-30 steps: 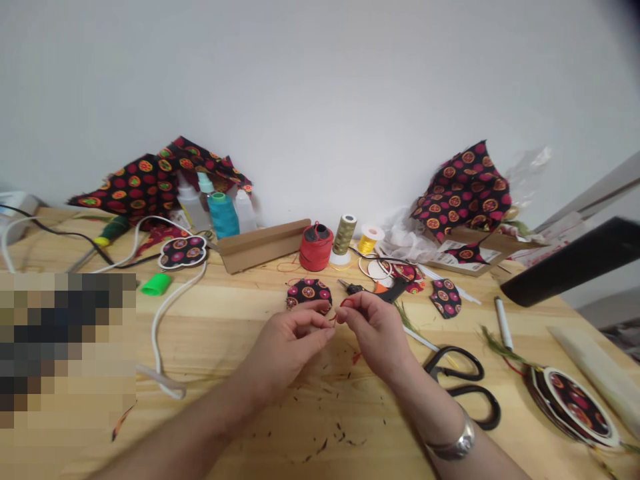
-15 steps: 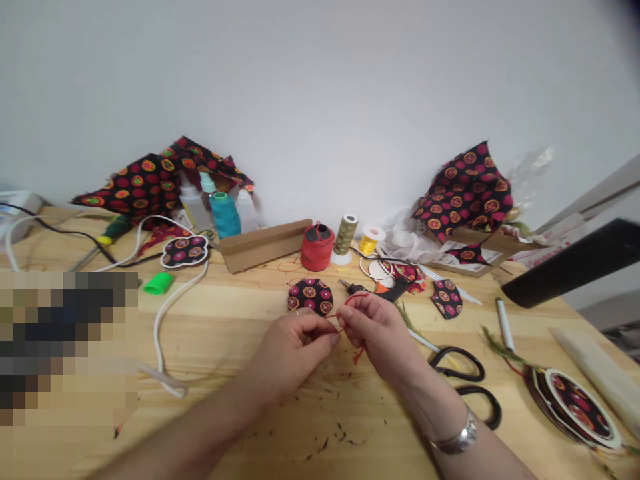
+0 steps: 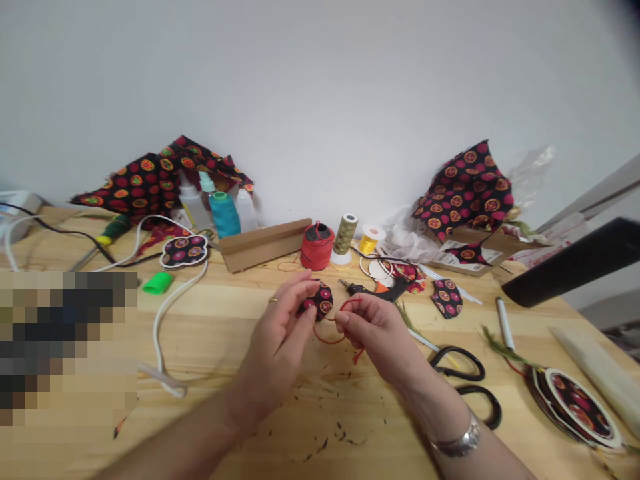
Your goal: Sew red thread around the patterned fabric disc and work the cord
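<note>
Left grip (image 3: 277,327) is closing its thumb and fingertips on a fabric disc (image 3: 323,301), black with pink and orange circles, and is holding it up off the desk (image 3: 210,400). Right grip (image 3: 375,337) is pinching red cord (image 3: 330,340) between thumb and forefinger, just beside the disc. The cord is sagging in a loop between the two grips and appears to run to the disc, though the join is hidden. A glue gun (image 3: 370,290) is lying just beyond the right grip, and scissors (image 3: 457,363) are resting nearer the right forearm. Farther back, a red spool (image 3: 317,247) is standing beside a cardboard strip (image 3: 260,247). At right, an open carton (image 3: 493,243) is holding printed fabric scraps (image 3: 467,253). Squeeze bottles (image 3: 193,210) are standing by the wall, their contents not showing clearly.
</note>
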`<state>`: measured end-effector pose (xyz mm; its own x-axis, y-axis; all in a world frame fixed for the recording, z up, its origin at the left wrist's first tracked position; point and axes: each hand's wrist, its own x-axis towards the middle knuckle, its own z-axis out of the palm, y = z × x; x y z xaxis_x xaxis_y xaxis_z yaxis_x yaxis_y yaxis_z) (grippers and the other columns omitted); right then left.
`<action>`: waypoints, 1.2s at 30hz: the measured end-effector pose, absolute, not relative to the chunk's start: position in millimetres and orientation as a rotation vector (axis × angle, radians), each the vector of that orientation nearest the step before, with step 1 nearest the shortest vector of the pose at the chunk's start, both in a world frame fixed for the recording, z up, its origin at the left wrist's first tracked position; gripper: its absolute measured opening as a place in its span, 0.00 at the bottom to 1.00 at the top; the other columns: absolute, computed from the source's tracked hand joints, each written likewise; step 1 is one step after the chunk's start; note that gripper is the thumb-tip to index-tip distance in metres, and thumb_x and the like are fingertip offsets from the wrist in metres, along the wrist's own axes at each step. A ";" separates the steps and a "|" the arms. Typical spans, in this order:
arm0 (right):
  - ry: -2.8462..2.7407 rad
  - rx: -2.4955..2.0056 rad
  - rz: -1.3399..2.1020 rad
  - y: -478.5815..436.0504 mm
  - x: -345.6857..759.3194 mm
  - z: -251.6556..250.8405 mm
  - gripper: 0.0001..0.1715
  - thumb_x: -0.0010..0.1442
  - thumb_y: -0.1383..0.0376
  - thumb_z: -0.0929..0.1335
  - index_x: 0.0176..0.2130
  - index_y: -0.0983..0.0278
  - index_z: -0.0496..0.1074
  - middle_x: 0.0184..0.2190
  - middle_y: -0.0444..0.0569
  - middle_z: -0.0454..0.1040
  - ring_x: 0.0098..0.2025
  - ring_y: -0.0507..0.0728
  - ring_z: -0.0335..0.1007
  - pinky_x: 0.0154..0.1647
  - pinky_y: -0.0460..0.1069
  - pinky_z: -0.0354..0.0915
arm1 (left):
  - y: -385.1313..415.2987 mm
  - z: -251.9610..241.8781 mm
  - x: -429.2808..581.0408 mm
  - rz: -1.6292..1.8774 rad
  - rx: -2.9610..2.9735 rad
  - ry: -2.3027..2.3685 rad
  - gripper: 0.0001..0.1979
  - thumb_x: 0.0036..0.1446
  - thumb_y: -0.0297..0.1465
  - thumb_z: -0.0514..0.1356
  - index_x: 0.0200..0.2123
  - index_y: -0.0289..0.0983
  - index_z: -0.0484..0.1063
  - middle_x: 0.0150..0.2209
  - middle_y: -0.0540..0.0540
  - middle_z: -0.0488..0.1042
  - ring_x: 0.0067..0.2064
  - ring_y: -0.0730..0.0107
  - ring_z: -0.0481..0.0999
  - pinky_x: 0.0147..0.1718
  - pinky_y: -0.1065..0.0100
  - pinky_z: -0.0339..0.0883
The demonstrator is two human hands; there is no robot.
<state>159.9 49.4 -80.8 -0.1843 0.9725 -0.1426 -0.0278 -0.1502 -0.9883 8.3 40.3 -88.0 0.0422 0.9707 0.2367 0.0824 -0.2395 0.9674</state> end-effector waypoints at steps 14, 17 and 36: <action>-1.240 -1.235 1.495 48.7 157.9 -77.0 0.09 0.49 0.65 0.69 0.23 0.66 0.67 0.16 0.39 0.66 0.15 0.44 0.51 0.15 0.41 0.50 | 39.3 -89.2 7.3 1.005 1.546 1.118 0.12 0.53 0.31 0.57 0.42 0.40 0.73 0.40 0.47 0.76 0.40 0.66 0.73 0.39 0.69 0.64; -1.230 -1.262 1.451 48.8 156.3 -76.0 0.08 0.48 0.65 0.70 0.23 0.66 0.67 0.16 0.39 0.65 0.16 0.45 0.51 0.15 0.42 0.51 | 40.9 -88.4 7.4 1.031 1.616 1.158 0.09 0.52 0.30 0.57 0.36 0.40 0.76 0.36 0.48 0.77 0.38 0.67 0.73 0.39 0.70 0.63; -1.243 -1.247 1.528 50.0 162.1 -80.8 0.12 0.48 0.60 0.70 0.25 0.66 0.67 0.17 0.40 0.67 0.15 0.44 0.54 0.13 0.40 0.49 | 45.2 -80.6 6.4 0.887 1.346 1.144 0.06 0.49 0.32 0.60 0.29 0.39 0.78 0.26 0.51 0.77 0.28 0.73 0.69 0.30 0.74 0.60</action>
